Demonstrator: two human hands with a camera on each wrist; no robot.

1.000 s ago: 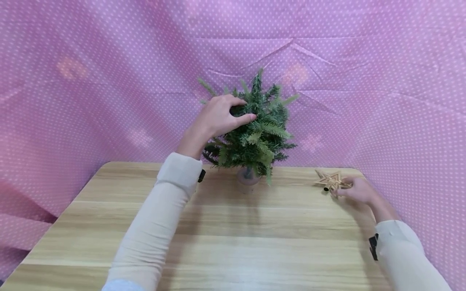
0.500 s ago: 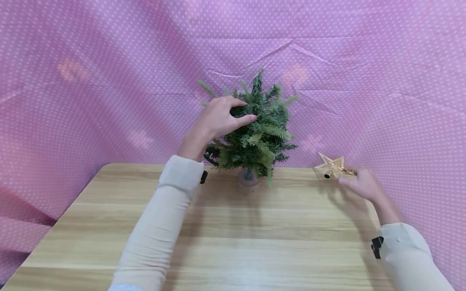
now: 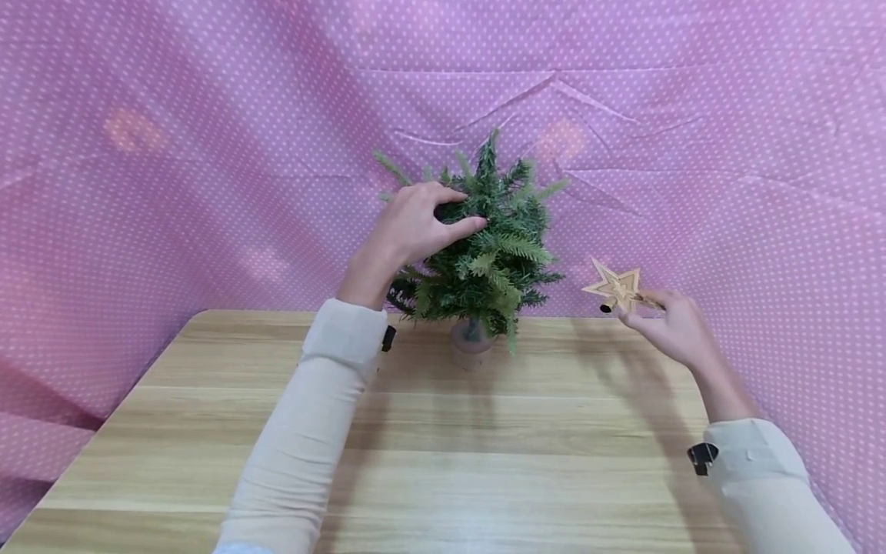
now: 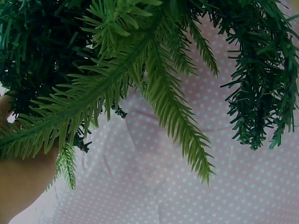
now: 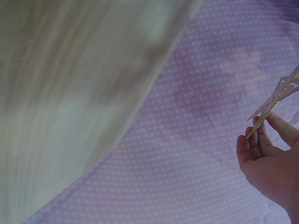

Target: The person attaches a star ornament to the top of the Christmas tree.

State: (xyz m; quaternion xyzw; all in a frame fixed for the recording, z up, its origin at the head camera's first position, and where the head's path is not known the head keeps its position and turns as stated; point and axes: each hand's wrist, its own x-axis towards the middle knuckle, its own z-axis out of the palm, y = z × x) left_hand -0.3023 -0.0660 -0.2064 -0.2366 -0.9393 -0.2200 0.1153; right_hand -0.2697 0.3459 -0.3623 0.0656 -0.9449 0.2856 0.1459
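Note:
A small artificial Christmas tree (image 3: 512,254) stands upright in a pale round base (image 3: 472,346) at the far side of the table. My left hand (image 3: 418,223) holds it from the left, thumb and fingers bent round its upper branches; their tips are partly lost among the needles. In the left wrist view, green branches (image 4: 163,88) cover much of that hand (image 4: 28,182). To the right of the tree, above the table, my right hand (image 3: 674,327) pinches a gold star tree topper (image 3: 616,285) by one point. The right wrist view shows the star (image 5: 275,100) edge-on between thumb and fingers.
The light wooden table (image 3: 443,462) has rounded far corners. A pink dotted cloth (image 3: 277,154) hangs close behind the tree and along both sides. Black straps or cameras sit at both wrists, below the rolled cream sleeves (image 3: 339,338).
My right hand has lifted the star off the table at the right and brought it up and slightly left. My left hand stays on the tree, which has barely moved.

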